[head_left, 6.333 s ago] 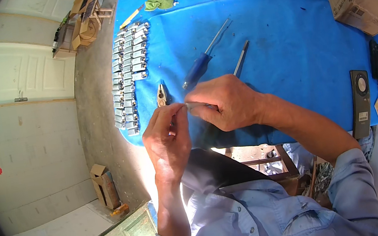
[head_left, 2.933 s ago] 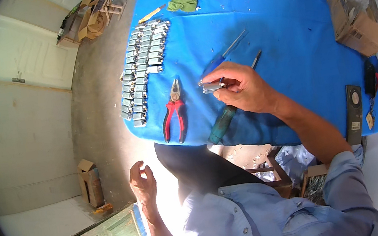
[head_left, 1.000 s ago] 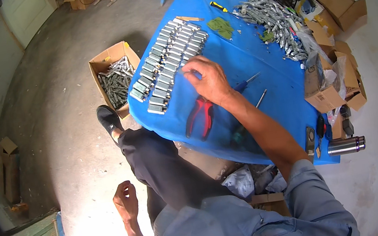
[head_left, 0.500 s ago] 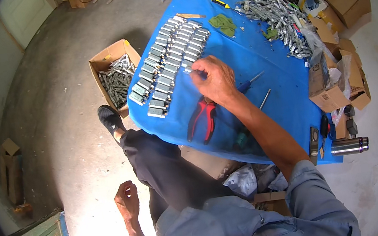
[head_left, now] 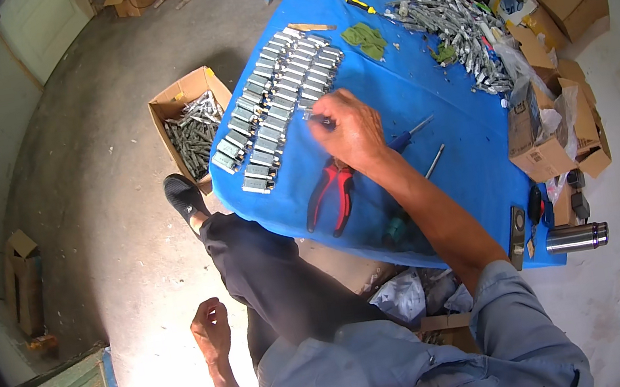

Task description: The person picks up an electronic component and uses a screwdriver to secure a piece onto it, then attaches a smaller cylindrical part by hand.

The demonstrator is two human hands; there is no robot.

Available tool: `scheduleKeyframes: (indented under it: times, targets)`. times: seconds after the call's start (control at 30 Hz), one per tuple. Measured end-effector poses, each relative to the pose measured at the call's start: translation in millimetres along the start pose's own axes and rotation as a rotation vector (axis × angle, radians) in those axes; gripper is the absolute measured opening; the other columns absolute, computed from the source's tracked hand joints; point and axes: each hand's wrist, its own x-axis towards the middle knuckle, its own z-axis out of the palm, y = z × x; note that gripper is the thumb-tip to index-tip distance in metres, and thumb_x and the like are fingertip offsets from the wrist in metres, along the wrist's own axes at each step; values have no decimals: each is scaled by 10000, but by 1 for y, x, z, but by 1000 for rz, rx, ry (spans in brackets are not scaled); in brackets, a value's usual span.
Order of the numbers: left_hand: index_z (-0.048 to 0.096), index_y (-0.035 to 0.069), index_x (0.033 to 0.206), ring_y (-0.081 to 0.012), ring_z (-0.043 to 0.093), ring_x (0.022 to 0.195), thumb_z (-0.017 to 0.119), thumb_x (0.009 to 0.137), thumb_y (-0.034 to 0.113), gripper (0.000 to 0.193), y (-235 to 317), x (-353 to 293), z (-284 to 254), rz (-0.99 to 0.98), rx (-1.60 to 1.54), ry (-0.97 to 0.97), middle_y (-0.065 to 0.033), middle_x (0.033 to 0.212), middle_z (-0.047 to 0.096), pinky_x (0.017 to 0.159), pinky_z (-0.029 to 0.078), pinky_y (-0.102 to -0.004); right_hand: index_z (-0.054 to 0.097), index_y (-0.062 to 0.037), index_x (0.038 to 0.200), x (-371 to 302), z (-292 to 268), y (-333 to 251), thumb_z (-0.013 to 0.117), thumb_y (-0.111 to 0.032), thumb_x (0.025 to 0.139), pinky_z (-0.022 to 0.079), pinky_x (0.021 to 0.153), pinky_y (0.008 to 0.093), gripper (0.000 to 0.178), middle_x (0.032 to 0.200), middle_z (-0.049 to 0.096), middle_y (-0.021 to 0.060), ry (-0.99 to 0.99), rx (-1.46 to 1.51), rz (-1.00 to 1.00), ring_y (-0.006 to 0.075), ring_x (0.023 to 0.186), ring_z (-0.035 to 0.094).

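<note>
My right hand (head_left: 351, 127) is closed over the blue-covered table, fingertips pinched around a small dark piece (head_left: 322, 121) that is too blurred to name. It is at the near end of the shortest row of small rectangular metal parts (head_left: 282, 103), which are lined up side by side in several rows. Just below the hand lie pliers (head_left: 344, 196) with red and black handles. A blue-handled screwdriver (head_left: 420, 126) is partly hidden behind my right wrist. My left hand (head_left: 211, 330) hangs beside my leg, away from the table, its fingers curled and nothing visible in them.
A large heap of metal parts (head_left: 455, 36) covers the far right of the table (head_left: 391, 93), near a green cloth (head_left: 365, 41) and a yellow-black screwdriver (head_left: 359, 4). Cardboard boxes (head_left: 552, 149) and a steel flask (head_left: 576, 238) stand at right. A carton (head_left: 172, 102) of metal pieces sits on the floor.
My right hand has shifted very slightly left, and the dark piece at its fingertips shows more. My left hand stays curled in about the same place.
</note>
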Motion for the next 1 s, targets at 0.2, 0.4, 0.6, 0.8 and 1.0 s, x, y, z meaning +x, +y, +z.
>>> scheduleKeyframes:
  times: [0.2,0.4,0.6,0.8,1.0]
  targets:
    - [748,-35,1147,-231,748,889,662,984,121,242,-9,0,1,-23,6,-7,-157,1010,784,801,604,-343,733,-99,989,-5,-4,17,857,-168,794,572,707,383,241,933,722,57,29,-8,75,249,805,718]
    - [751,-36,1137,-230,751,879,658,983,116,235,-7,1,3,3,-3,-4,-154,995,786,806,608,-342,739,-76,956,-5,-5,16,865,-156,791,572,701,360,223,910,736,47,-32,-18,97,221,779,717]
    - [753,-36,1124,-228,749,871,659,983,118,230,-17,0,4,3,14,-2,-155,988,785,804,608,-339,734,-67,970,-4,-6,17,854,-141,812,563,714,381,212,912,735,68,15,159,104,220,773,709]
    - [752,-35,1117,-231,748,875,662,988,129,228,-23,0,6,1,11,-10,-160,988,784,807,607,-338,734,-65,994,13,-4,15,851,-155,823,562,745,394,226,922,736,84,3,243,205,237,789,705]
    - [750,-34,1117,-234,749,876,660,992,132,226,-16,0,6,-16,-8,-11,-158,992,783,806,607,-340,744,-61,1016,10,3,16,870,-169,823,548,701,339,254,907,723,74,-24,102,183,199,744,667]
